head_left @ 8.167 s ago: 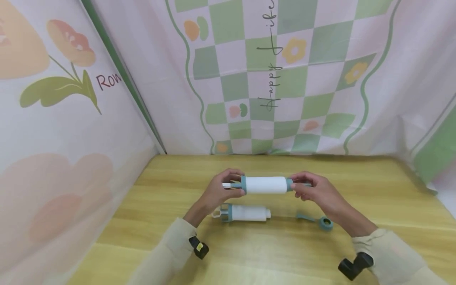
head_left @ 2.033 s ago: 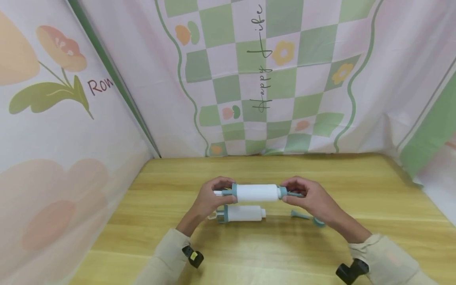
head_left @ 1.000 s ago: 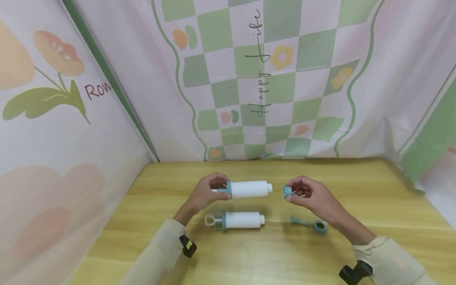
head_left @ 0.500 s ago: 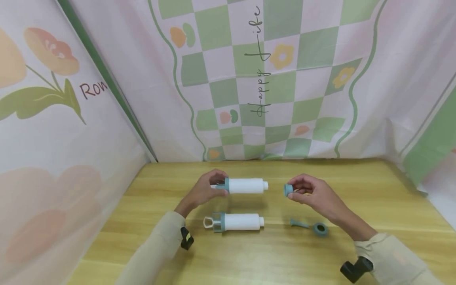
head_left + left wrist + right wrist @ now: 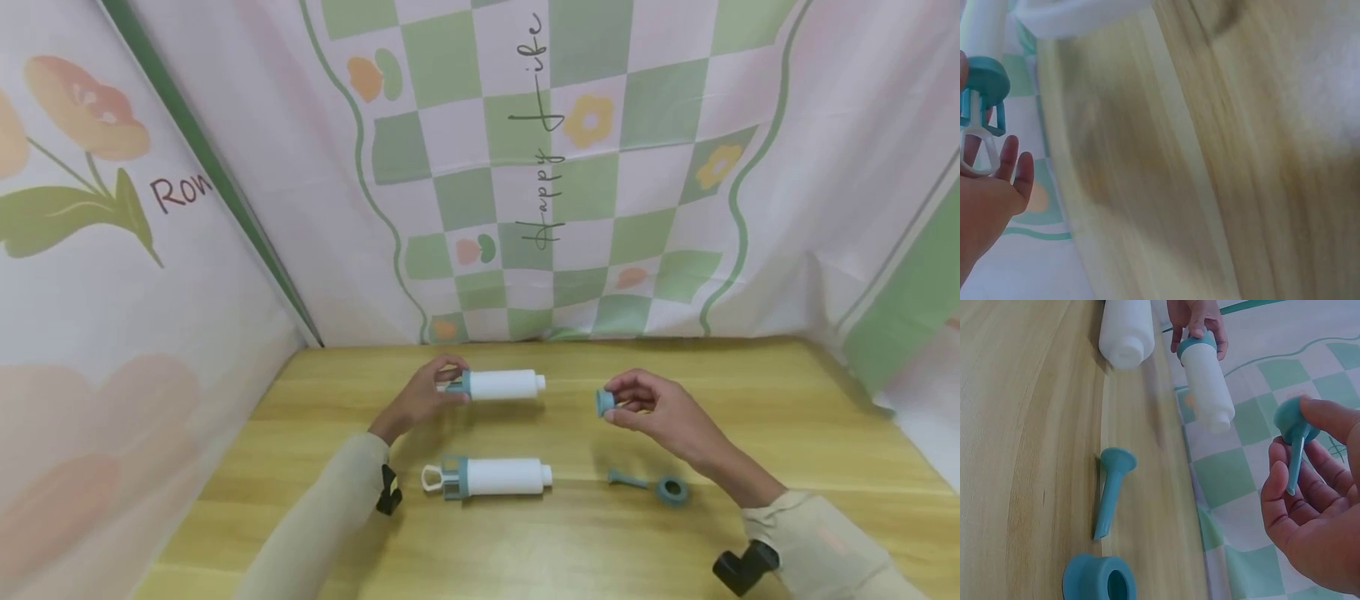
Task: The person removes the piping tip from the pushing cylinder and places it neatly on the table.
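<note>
My left hand (image 5: 423, 396) grips a white plunger tube (image 5: 504, 384) at its teal collar, above the back of the table. The bare white tip faces right. In the left wrist view a white loop handle (image 5: 979, 164) sticks out behind the collar (image 5: 988, 80). To the right, my right hand (image 5: 660, 408) pinches a teal funnel-shaped nozzle (image 5: 1295, 425) between thumb and fingers, its wide mouth towards the tube and its thin spout over the palm. Nozzle and tube are apart.
Nearer on the wooden table (image 5: 480, 550) lies a second white plunger tube (image 5: 506, 477) with a teal collar and loop handle. Right of it lie another teal nozzle (image 5: 628, 479) and a teal ring cap (image 5: 672, 490). Printed curtains (image 5: 360, 275) hang behind and beside the table.
The nozzle has come off the tube's tip and stays in my right hand. My left hand has carried the tube left, widening the gap. Parts on the table lie as before.
</note>
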`<state>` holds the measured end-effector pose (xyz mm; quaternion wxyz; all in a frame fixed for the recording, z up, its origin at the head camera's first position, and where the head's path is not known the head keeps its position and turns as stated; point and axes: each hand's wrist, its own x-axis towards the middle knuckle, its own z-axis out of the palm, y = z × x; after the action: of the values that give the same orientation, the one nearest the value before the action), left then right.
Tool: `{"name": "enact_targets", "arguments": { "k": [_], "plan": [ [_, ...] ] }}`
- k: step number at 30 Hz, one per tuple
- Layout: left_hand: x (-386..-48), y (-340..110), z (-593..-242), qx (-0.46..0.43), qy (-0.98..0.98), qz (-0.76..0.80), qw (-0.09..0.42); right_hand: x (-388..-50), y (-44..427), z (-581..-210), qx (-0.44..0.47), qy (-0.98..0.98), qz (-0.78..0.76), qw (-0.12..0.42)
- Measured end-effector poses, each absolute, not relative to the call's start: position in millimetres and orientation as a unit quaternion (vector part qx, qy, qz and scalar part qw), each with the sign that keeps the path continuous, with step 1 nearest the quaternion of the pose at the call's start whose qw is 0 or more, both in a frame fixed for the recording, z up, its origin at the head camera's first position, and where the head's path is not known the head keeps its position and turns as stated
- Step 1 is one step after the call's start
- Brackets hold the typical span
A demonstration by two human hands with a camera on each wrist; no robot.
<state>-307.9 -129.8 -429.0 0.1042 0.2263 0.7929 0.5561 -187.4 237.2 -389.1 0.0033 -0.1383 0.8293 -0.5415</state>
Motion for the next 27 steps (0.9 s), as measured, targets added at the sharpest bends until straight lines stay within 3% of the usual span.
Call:
{"name": "enact_targets", "arguments": {
  "k": [11, 27],
  "plan": [
    [-317, -130, -448, 0.241, 0.792, 0.542, 0.143, -188, 237, -397, -0.135, 0.825, -0.548, 0.014],
    [-327, -126, -463, 0.267, 0.793, 0.532, 0.128, -194, 237, -401, -0.132, 0.834, -0.536, 0.003]
  ]
}}
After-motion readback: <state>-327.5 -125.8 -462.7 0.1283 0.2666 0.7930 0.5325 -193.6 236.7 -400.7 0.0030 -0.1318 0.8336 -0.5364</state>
